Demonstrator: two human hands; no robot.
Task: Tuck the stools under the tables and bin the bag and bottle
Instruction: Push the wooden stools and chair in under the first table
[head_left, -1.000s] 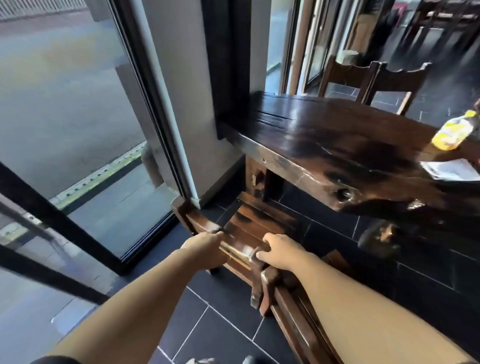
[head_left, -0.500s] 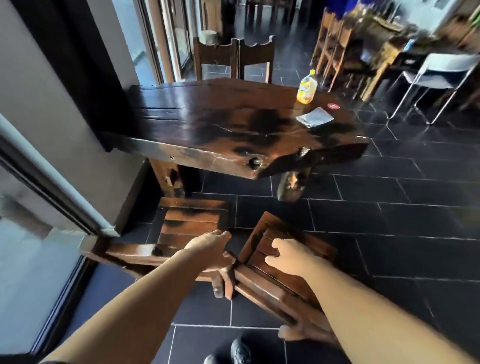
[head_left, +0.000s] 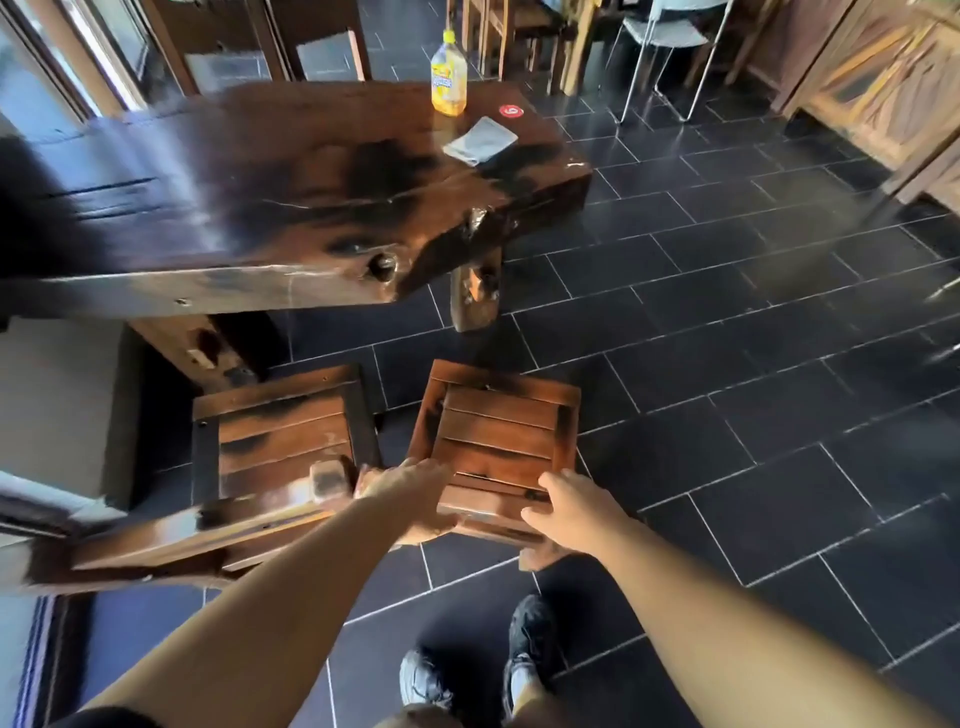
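Two dark wooden stools stand on the black tiles in front of a thick dark wooden table (head_left: 218, 208). The right stool (head_left: 498, 431) is held at its near edge by both hands: my left hand (head_left: 410, 488) grips its near left corner, my right hand (head_left: 571, 512) its near right corner. The left stool (head_left: 280, 441) sits beside it, partly under the table's edge. On the table's far end stand a yellow bottle (head_left: 448, 78) and a flat clear bag (head_left: 480, 140), next to a red round sticker (head_left: 510, 110).
A long wooden backrest or bench rail (head_left: 171, 535) runs low at the left by the glass door. My shoes (head_left: 524, 644) are on the tiles below. Wooden chairs and a metal-framed chair (head_left: 660, 41) stand beyond the table. A wooden cabinet (head_left: 878, 88) fills the far right.
The view swung right and down from the window toward the table. Both hands moved from the left stool onto the right stool, which now sits squarer to the table.
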